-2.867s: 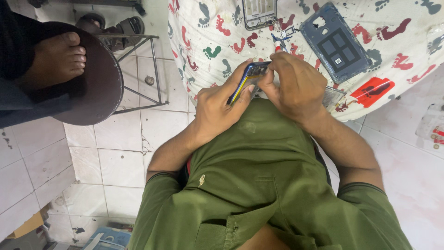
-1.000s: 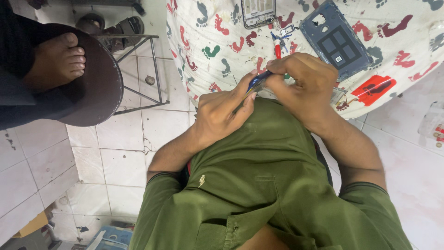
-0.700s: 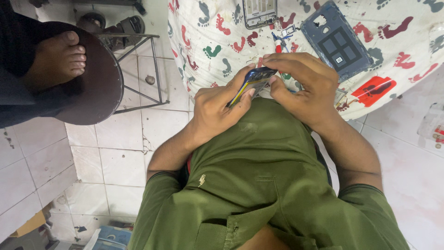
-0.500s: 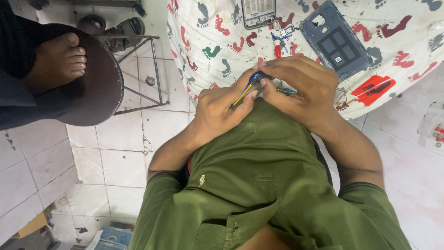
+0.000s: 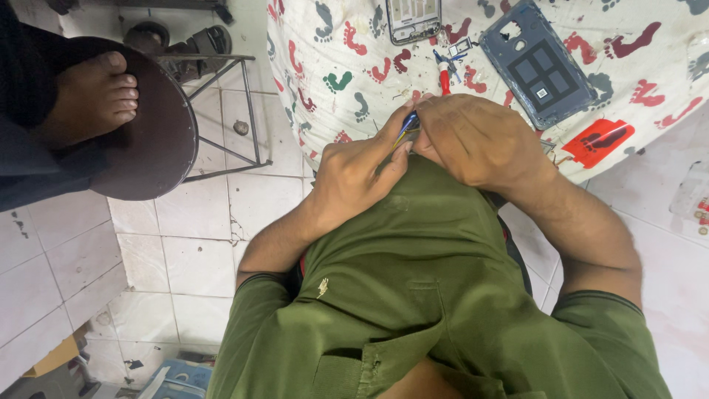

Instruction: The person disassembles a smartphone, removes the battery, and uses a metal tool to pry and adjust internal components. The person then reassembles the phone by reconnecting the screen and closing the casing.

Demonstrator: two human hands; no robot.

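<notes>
Desk (image 5: 665, 103) under a white footprint-patterned cloth (image 5: 325, 52) carries a phone frame (image 5: 413, 18) at 12 o'clock, a blue back cover (image 5: 543, 66) at 1 o'clock, and a red-handled tool (image 5: 444, 77) between them.

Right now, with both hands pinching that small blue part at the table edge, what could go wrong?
1. The small blue part is pinched by left hand and right hand over the lap; a slip could likely drop it onto the tiled floor.
2. The red-handled tool lies close by; an elbow nudge might knock it.
3. The open phone frame sits exposed on the cloth.
</notes>
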